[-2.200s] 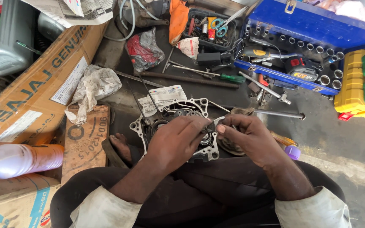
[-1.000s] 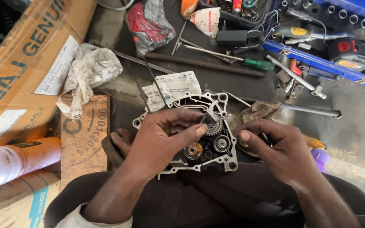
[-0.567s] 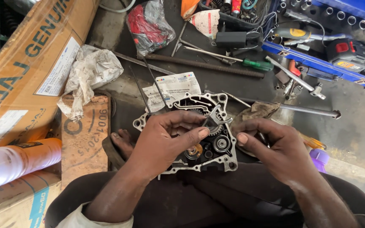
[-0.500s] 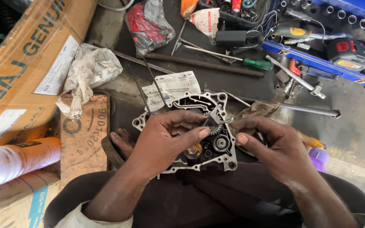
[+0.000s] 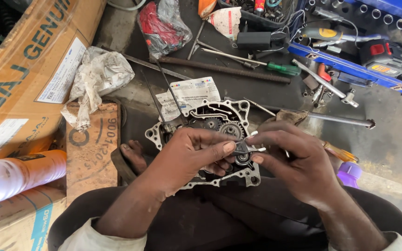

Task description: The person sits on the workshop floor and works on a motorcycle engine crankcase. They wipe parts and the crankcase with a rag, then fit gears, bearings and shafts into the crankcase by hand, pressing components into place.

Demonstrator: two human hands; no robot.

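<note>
An aluminium engine crankcase half with gears inside lies on the ground in front of my knees. My left hand rests over its middle, thumb and fingers pinching a small metal part above the gears. My right hand comes in from the right and pinches the same small part with thumb and forefinger. The lower half of the case is hidden under my hands.
Cardboard boxes and a white spray can lie on the left. A crumpled rag, a green screwdriver, a long metal rod and a blue socket tray are beyond the case. My bare foot sits beside it.
The view has tilted down a little. My hands have drawn together over the gears, both now pinching the small metal part; the case has not moved.
</note>
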